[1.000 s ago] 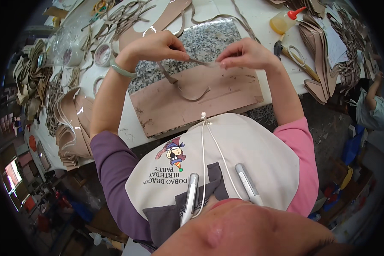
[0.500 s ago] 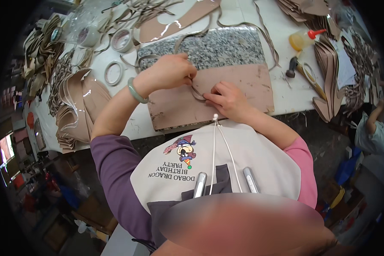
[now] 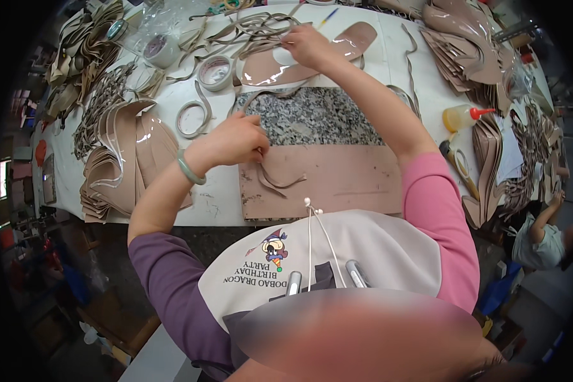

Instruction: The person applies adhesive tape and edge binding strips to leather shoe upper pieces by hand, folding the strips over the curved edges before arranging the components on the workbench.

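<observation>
My left hand [image 3: 239,140] is closed above the left part of the pinkish-brown board [image 3: 337,184], its fingers pinching a narrow taupe strip [image 3: 275,183]. The strip's loose ends curl down onto the board. My right arm stretches across the table. At the far side, my right hand [image 3: 309,48] has its fingertips pressed together at a heap of similar strips [image 3: 254,28]; what lies between them is hidden. Behind the board is a speckled grey stone slab [image 3: 312,118]. A long, shiny brown cut piece [image 3: 270,69] lies beneath the reaching hand.
Tape rolls [image 3: 214,73] sit left of the slab, near stacked brown pieces [image 3: 118,165]. To the right are a yellow bottle with a red tip [image 3: 461,118], a hammer [image 3: 458,165] and more stacked pieces [image 3: 487,159]. Another person [image 3: 538,235] is at far right.
My right hand has left the board and reached to the far strip heap. My left hand still grips a strip, whose ends now hang free. The whole view has shifted.
</observation>
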A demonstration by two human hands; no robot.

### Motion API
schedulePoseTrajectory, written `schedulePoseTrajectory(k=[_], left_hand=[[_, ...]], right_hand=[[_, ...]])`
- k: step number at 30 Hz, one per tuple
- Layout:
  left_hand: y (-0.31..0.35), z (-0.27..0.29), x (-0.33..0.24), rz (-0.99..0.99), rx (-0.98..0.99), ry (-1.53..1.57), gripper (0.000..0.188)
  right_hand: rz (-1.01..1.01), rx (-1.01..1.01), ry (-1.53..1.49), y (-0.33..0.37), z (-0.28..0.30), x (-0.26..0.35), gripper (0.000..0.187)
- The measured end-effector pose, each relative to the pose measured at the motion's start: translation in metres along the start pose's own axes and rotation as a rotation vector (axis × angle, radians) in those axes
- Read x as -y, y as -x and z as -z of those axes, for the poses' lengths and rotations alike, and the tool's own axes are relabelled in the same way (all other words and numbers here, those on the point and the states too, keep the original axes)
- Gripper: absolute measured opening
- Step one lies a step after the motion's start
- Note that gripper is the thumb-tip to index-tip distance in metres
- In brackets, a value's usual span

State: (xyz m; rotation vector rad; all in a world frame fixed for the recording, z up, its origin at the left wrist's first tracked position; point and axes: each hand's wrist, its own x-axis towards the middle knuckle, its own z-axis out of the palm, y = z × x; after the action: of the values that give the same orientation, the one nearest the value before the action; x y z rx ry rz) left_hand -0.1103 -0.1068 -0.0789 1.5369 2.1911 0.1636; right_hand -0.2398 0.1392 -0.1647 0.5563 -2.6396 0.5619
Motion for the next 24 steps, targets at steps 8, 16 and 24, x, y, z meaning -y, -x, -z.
schedulePoseTrajectory(k=[8, 16, 24], left_hand=[[-0.011, 0.004, 0.03, -0.029, -0.412, 0.241, 0.033], [-0.051, 0.045, 0.027, 0.379, -0.854, 0.459, 0.033], [-0.056, 0.036, 0.002, 0.043, -0.735, 1.724, 0.033]], right_hand=[[0.102, 0.076, 0.316, -0.027, -0.029, 0.003, 0.018], [0.283, 0.081, 0.03, -0.003, 0.103, 0.049, 0.015], [0.416, -0.538, 0.019, 0.036, 0.192, 0.095, 0.018]])
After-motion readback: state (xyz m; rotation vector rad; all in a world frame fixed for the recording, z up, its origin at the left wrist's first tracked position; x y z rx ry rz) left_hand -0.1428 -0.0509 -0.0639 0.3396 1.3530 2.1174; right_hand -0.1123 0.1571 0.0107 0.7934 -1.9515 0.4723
